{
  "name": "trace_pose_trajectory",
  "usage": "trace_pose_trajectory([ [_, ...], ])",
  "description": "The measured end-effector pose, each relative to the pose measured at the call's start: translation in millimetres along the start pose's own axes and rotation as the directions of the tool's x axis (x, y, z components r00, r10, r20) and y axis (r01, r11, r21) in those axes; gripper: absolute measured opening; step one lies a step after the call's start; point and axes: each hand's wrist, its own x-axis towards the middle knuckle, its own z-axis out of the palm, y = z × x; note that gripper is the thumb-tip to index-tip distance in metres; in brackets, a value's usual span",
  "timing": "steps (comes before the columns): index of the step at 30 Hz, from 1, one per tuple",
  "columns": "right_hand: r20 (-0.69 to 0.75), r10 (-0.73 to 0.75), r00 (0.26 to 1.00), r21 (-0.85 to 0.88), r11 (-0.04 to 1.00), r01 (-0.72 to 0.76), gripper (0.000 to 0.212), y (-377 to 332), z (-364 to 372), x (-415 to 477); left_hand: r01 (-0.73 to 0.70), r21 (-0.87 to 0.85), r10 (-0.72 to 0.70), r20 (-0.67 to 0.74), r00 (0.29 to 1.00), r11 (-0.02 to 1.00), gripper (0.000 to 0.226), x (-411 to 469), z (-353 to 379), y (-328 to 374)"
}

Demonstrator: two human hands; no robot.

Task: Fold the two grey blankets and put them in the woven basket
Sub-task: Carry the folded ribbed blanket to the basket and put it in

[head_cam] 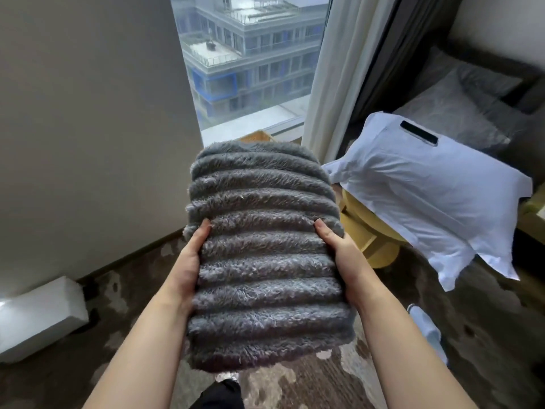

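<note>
Grey blanket [265, 261], folded into a thick ribbed bundle, is held in the air between both hands: the left hand [191, 261] grips its left side, the right hand [339, 252] its right side, thumbs on top. Behind its far edge only a piece of the woven basket [256, 136] shows, by the window [250, 54]; its inside is hidden. Below lies a patterned carpet [112, 293]. At the right, a white pillow [427, 196] rests on a yellow stool [362, 231].

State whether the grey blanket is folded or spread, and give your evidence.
Folded: the blanket is a compact, thick bundle gripped between left hand and right hand.
</note>
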Motion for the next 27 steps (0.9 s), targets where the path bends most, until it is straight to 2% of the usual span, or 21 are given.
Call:
trace_pose_trajectory([
  [4,-0.115,-0.027,0.993,0.052,0.998,0.033,0.079,-33.7,2.8,59.1,0.090,0.052,-0.093,0.060,0.994,0.995,0.064,84.1,14.0,42.8],
  [8,-0.258,-0.055,0.965,0.036,0.997,0.067,0.110,-58.3,-5.1,105.8,0.126,0.139,-0.140,0.097,0.985,0.982,0.064,153.6,35.9,75.3],
  [10,-0.298,-0.050,0.953,0.023,0.998,0.060,0.117,-65.1,-13.2,131.5,0.145,0.154,-0.163,0.112,0.980,0.977,0.060,188.5,45.5,87.1],
  [16,-0.377,0.046,0.925,0.058,0.998,-0.026,0.119,-95.7,-50.8,246.8,0.232,0.171,-0.260,0.161,0.952,0.957,0.045,314.4,92.5,117.1],
  [19,-0.327,0.121,0.937,0.094,0.991,-0.095,0.122,-129.5,-72.8,322.8,0.197,0.165,-0.221,0.142,0.965,0.967,0.030,376.2,126.3,140.1],
  [22,-0.233,0.145,0.962,0.083,0.988,-0.129,0.117,-176.3,-75.3,387.5,0.152,0.163,-0.166,0.075,0.983,0.975,0.027,422.0,150.2,171.1],
  [26,-0.071,0.129,0.989,0.073,0.990,-0.123,0.087,-238.6,-54.7,467.9,0.116,0.185,-0.101,-0.089,0.991,0.976,0.056,468.3,153.4,224.6],
  [27,-0.019,0.148,0.989,0.036,0.988,-0.148,0.089,-252.9,-39.0,499.9,0.074,0.178,-0.047,-0.147,0.988,0.981,0.065,484.6,143.7,245.9],
])
